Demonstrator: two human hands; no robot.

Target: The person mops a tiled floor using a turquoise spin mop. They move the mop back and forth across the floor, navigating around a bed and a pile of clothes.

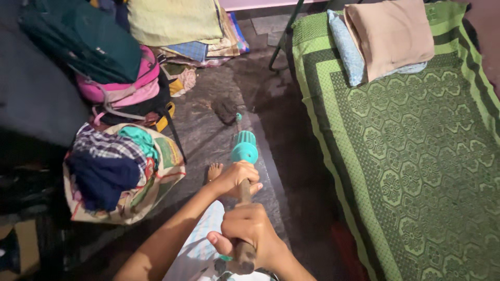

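On the dark floor (pixel 219 135) between the bed and the heap of bags, seen from the head camera, both hands are on a mop stick (pixel 244 218) that runs from six o'clock up toward twelve. The right hand (pixel 255 231) is nearest, fingers wrapped tight around the brown shaft with the thumb out to the side; the left hand (pixel 237 178) sits just above it, fingers curled closed around the same stick. Beyond the left hand comes the teal collar (pixel 244 147), and at the far end the dark mop head (pixel 226 111) lies on the floor toward twelve o'clock. A bare foot (pixel 214 170) shows just beside the left hand at nine o'clock. A cloth bag stuffed with clothes (pixel 117 169) sits at nine o'clock, a pink backpack (pixel 122 86) at ten, and the bed with its green patterned cover (pixel 416 156) fills three o'clock. This looks like mid-stroke in mopping; the next push calls for keeping the head clear of the bag strap nearby.
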